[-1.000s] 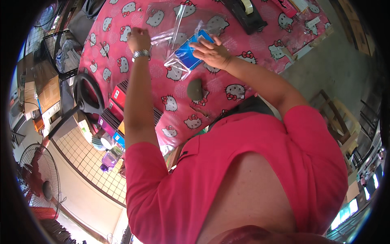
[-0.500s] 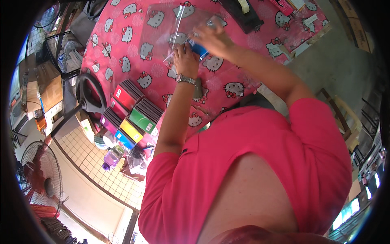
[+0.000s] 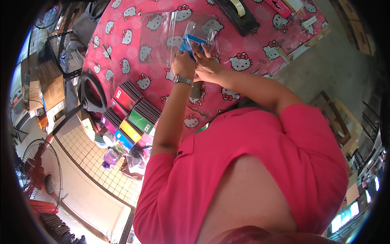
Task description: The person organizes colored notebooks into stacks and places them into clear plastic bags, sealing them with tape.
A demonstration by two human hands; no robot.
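Observation:
A small blue notebook (image 3: 190, 42) lies at the middle of the table, under or within clear plastic film. My left hand (image 3: 183, 65), wearing a metal watch, has its fingers curled over the notebook's near left corner. On the near right side, my right hand (image 3: 207, 65) grips the notebook and film, its fingertips over the blue cover. A clear plastic bag (image 3: 160, 46) spreads flat to the left of the notebook. Beneath my wrists, a dark greyish piece (image 3: 195, 90) shows in part; its kind is unclear.
Stacked spiral notebooks in red (image 3: 123, 96), green (image 3: 140, 120), yellow (image 3: 130, 130) and other colours stand at the left table edge. A black tape dispenser (image 3: 239, 18) sits at the far right. The tablecloth (image 3: 122, 53) is pink and patterned. A fan (image 3: 42, 175) stands lower left.
My right hand has come down and left from above the film to the blue notebook, near my left hand. More of the blue cover now shows, and the plastic has settled flatter.

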